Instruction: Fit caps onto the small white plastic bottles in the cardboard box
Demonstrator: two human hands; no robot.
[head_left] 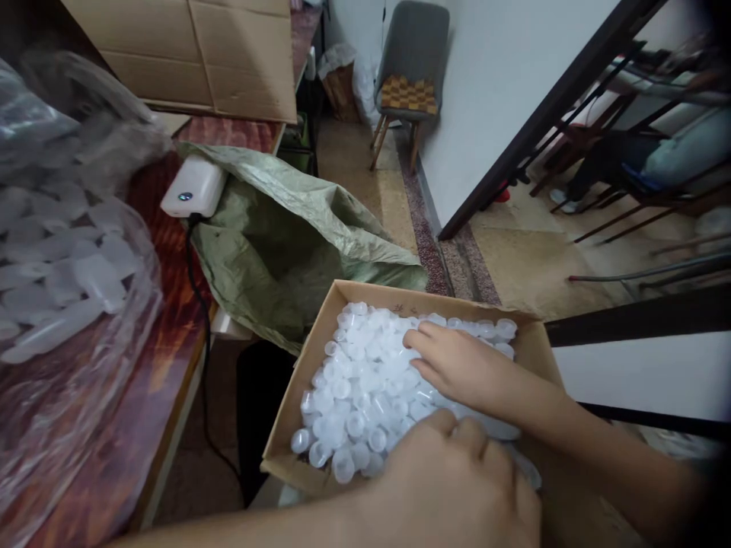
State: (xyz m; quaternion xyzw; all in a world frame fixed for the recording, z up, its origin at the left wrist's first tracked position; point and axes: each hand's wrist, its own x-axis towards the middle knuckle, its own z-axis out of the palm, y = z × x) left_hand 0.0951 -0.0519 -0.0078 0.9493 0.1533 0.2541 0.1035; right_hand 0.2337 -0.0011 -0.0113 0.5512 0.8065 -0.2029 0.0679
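A cardboard box (320, 358) sits low in front of me, filled with several small white plastic caps (354, 380). My right hand (457, 365) reaches in from the right and lies palm down on the caps, its fingers stretched out to the left and close together. My left hand (457, 479) hovers over the near side of the box with the knuckles up and the fingers curled under; what it holds is hidden.
A clear bag of white plastic pieces (62, 266) rests on the reddish table (165, 304) at left, beside a white device (194, 186) with a black cable. A green woven sack (285, 236) hangs open behind the box. Flat cardboard (199, 53) and a grey chair (411, 68) stand further back.
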